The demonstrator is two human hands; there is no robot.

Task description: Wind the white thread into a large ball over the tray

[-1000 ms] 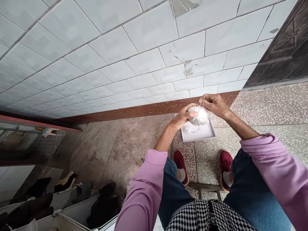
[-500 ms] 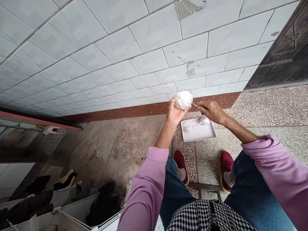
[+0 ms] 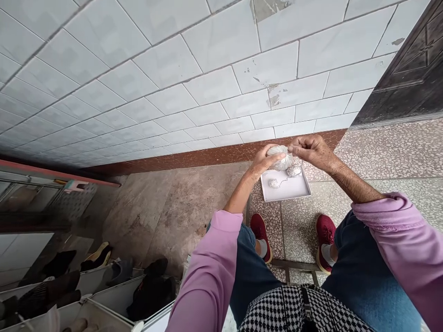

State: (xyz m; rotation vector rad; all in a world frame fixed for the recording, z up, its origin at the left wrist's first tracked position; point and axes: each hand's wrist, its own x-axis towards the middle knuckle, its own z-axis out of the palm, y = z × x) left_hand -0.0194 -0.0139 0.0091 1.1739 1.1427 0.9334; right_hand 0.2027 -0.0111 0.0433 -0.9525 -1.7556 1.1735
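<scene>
White ball (image 3: 283,163) sits clasped in left grip (image 3: 262,162), right grip (image 3: 314,152) pinched closed beside it.

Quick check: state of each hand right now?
Left hand: closed on a white ball.
Right hand: closed in a pinch beside the ball; whether it holds anything cannot be told.

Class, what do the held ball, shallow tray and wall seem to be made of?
Held ball: probably matt yarn or string, judging by its wound strands. Shallow tray: plastic or coated card, unclear which; smooth, pale, thin-walled. Wall: likely glazed ceramic tile, given its faint sheen and regular joints.
</scene>
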